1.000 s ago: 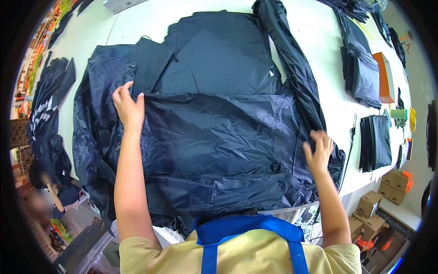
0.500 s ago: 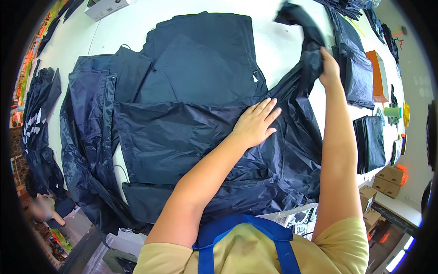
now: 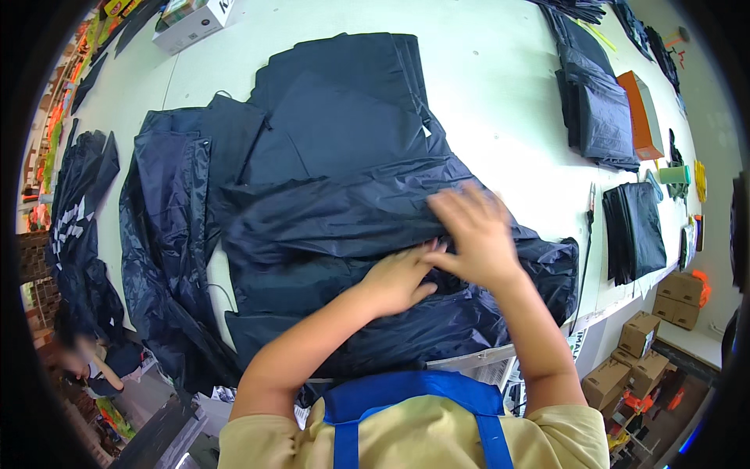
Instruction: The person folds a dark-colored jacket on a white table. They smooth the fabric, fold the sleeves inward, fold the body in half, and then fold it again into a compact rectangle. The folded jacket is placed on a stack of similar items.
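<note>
A dark navy garment (image 3: 336,211) of thin shiny fabric lies in folds across the table in front of me. My right hand (image 3: 478,238) rests on it right of the middle, fingers spread and slightly smeared by motion. Close beside it, my left hand (image 3: 394,281) lies on the lower folds; its thumb stands apart, and its fingertips are partly hidden by my right hand and the cloth. A matte dark panel (image 3: 336,102) with a drawstring stretches away beyond the shiny folds. More dark fabric (image 3: 168,227) drapes over the near edge at left.
Folded dark garments (image 3: 595,102) and another dark stack (image 3: 634,230) lie at right, near an orange box (image 3: 641,117) and a green spool (image 3: 673,174). A white box (image 3: 191,27) stands far left. Cardboard boxes (image 3: 637,332) are lower right. Another person (image 3: 101,367) is at lower left.
My right hand has come down and left from the raised strip of fabric, which now lies across the garment. My left hand has shifted toward me and slightly left.
</note>
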`<action>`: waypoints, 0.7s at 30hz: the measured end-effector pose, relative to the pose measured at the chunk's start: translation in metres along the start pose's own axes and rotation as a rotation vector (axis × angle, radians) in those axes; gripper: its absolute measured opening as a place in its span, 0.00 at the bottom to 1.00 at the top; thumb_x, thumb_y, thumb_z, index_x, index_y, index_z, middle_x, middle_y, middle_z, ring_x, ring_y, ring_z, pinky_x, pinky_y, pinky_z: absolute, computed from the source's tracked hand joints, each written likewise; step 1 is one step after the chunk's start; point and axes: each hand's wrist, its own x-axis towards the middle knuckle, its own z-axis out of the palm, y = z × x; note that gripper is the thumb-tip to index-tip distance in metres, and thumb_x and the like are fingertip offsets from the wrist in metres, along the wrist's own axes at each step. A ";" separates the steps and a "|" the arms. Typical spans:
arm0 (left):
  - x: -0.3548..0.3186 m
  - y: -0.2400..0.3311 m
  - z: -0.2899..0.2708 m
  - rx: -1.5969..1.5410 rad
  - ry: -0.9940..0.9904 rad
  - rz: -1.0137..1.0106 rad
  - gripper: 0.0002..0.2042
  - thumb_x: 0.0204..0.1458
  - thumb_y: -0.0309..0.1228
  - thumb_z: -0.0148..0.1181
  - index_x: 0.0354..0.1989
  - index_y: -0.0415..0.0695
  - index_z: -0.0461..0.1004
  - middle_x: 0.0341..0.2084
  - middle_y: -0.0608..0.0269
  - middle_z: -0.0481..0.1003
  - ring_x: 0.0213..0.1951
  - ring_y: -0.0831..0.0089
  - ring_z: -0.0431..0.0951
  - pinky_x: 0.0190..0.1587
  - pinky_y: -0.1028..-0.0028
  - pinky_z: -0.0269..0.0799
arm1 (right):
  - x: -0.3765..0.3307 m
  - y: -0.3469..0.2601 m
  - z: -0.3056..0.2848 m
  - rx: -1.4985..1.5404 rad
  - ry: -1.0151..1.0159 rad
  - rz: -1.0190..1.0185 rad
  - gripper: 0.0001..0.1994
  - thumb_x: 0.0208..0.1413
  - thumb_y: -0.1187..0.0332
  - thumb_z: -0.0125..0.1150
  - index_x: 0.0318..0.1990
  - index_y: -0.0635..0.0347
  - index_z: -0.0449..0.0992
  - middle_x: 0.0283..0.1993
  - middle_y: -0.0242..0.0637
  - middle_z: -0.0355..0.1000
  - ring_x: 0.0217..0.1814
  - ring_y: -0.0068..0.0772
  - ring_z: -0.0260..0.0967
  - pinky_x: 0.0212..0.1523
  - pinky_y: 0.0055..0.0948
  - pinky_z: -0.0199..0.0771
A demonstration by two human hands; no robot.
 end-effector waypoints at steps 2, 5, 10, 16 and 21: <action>-0.053 0.002 -0.020 0.143 0.358 0.108 0.21 0.47 0.34 0.63 0.51 0.45 0.71 0.50 0.55 0.71 0.52 0.55 0.71 0.57 0.60 0.64 | -0.030 0.031 -0.002 -0.118 0.086 0.249 0.43 0.36 0.54 0.73 0.63 0.50 0.61 0.62 0.41 0.62 0.66 0.45 0.56 0.67 0.50 0.47; -0.117 -0.029 -0.056 0.301 1.183 -0.219 0.30 0.43 0.26 0.65 0.58 0.38 0.61 0.53 0.48 0.63 0.52 0.54 0.65 0.57 0.60 0.61 | -0.078 0.082 0.016 -0.085 0.115 0.477 0.40 0.35 0.68 0.71 0.62 0.51 0.62 0.56 0.46 0.64 0.60 0.49 0.60 0.60 0.45 0.58; -0.169 -0.085 -0.083 -0.900 1.163 -0.547 0.21 0.52 0.32 0.63 0.53 0.39 0.67 0.46 0.58 0.72 0.45 0.65 0.73 0.52 0.65 0.67 | -0.113 0.119 0.052 -0.022 0.350 0.348 0.26 0.27 0.88 0.54 0.40 0.57 0.67 0.39 0.44 0.63 0.45 0.51 0.63 0.47 0.41 0.64; -0.162 -0.086 -0.095 -1.110 1.334 -0.321 0.13 0.63 0.34 0.47 0.52 0.42 0.67 0.44 0.62 0.74 0.46 0.69 0.75 0.48 0.67 0.72 | -0.127 0.150 0.046 -0.302 0.202 0.241 0.17 0.32 0.83 0.55 0.35 0.55 0.69 0.37 0.38 0.63 0.44 0.47 0.62 0.45 0.38 0.64; -0.166 -0.092 -0.104 -0.377 1.222 -0.421 0.15 0.58 0.29 0.54 0.52 0.38 0.67 0.42 0.63 0.74 0.41 0.75 0.73 0.47 0.77 0.67 | -0.089 0.114 -0.011 -0.162 -0.394 0.430 0.23 0.33 0.72 0.67 0.43 0.49 0.72 0.46 0.38 0.66 0.58 0.44 0.59 0.56 0.45 0.58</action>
